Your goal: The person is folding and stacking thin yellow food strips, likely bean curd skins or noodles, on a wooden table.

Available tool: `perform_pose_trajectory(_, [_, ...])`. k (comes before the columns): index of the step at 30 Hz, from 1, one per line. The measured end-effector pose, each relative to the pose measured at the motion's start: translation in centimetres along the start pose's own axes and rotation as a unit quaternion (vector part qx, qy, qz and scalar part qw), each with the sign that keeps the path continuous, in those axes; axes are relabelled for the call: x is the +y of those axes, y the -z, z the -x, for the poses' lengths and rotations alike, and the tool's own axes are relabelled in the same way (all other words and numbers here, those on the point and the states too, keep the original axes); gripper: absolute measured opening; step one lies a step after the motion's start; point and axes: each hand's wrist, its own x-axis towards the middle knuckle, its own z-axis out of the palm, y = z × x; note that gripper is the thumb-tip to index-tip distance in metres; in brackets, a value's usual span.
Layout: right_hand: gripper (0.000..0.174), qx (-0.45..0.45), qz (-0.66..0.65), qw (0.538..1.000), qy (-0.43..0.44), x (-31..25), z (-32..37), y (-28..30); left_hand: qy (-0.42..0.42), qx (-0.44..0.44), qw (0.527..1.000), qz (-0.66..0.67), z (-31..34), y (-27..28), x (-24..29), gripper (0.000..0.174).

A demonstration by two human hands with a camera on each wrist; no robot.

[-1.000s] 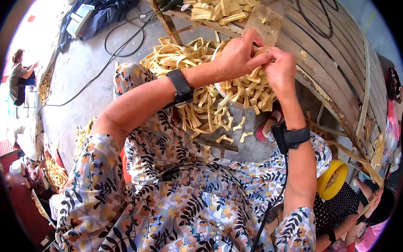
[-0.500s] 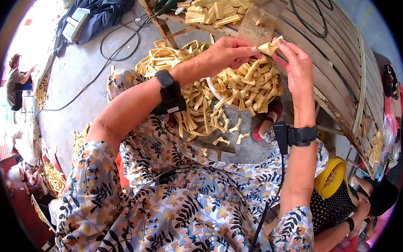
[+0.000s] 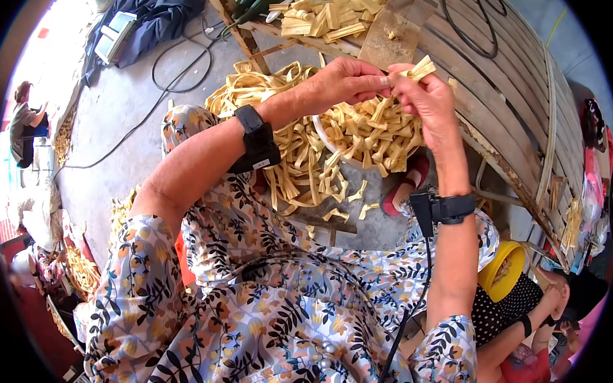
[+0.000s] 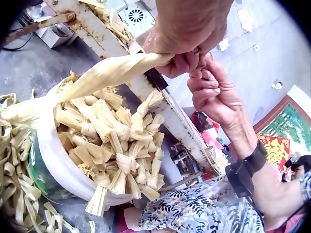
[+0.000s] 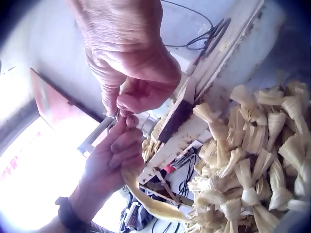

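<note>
Both hands meet above a white-rimmed bucket [image 4: 46, 141] heaped with knotted pale yellow strips [image 3: 369, 136] that look like tofu skin. My left hand [image 3: 354, 82] grips a long yellow strip [image 4: 112, 73], which trails from its fingers down past the bucket's rim. Its thumb and fingertips come right up to those of my right hand [image 3: 428, 104]. The right fingers are bent and pinch the strip's other part; a flared strip end [image 3: 422, 67] sticks up above them. Between the two hands, the fingers hide the middle of the strip.
A slatted wooden table [image 3: 499, 97] stands ahead to the right, bearing a board [image 3: 391, 42] and a pile of yellow pieces [image 3: 326, 20]. Loose strips [image 3: 256, 88] lie left of the bucket. A black cable [image 3: 165, 85] crosses the floor; a yellow container [image 3: 505, 273] is at right.
Half a second ago a knotted piece showed between both hands' fingertips. My right hand has since moved left and covers most of it, leaving the flared end showing.
</note>
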Motion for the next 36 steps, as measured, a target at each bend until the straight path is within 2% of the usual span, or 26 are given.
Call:
perform_pose_trajectory(1, [0.016,-0.016,-0.028,0.999,0.021,0.7,-0.2,0.0,0.004,0.005,1.000,0.006,0.0,-0.1,0.0,0.025])
perform_pose_trajectory(4, [0.015,0.011,-0.075,0.997,0.035,0.9,-0.4,0.1,0.014,0.000,0.999,0.036,-0.3,0.0,0.0,0.025])
perform_pose_trajectory(7, [0.013,0.041,-0.084,0.995,0.020,0.7,-0.4,0.4,0.034,-0.034,0.995,0.084,-0.5,0.5,-0.2,0.025])
perform_pose_trajectory(9, [0.014,0.021,-0.081,0.996,0.007,1.0,-0.7,0.8,0.059,-0.044,0.993,0.094,-0.4,0.5,0.0,0.025])
perform_pose_trajectory(13, [0.014,0.052,-0.111,0.992,0.005,0.9,-1.4,1.8,-0.013,-0.051,0.996,-0.074,-0.6,1.6,0.5,0.025])
perform_pose_trajectory(16, [0.015,0.126,-0.122,0.984,0.022,-0.5,-2.6,3.1,-0.042,0.001,0.984,-0.176,-1.6,3.6,1.1,0.023])
perform_pose_trajectory(17, [0.015,0.133,-0.138,0.981,0.043,-0.7,-3.1,3.1,-0.038,0.023,0.989,-0.142,-2.2,4.0,1.4,0.022])
perform_pose_trajectory(20, [0.016,0.156,-0.183,0.967,0.084,-0.5,-5.0,2.9,-0.080,0.112,0.973,-0.186,-3.9,4.9,3.6,0.022])
perform_pose_trajectory(21, [0.016,0.164,-0.196,0.963,0.088,-0.4,-5.9,2.8,-0.100,0.130,0.975,-0.150,-5.3,5.5,3.2,0.022])
perform_pose_trajectory(24, [0.016,0.187,-0.215,0.953,0.099,0.1,-8.0,2.8,-0.156,0.217,0.945,-0.189,-7.6,6.0,2.2,0.023])
perform_pose_trajectory(36, [0.017,0.229,-0.215,0.945,0.094,0.9,-10.8,2.2,-0.145,0.276,0.934,-0.173,-9.7,6.8,1.5,0.020])
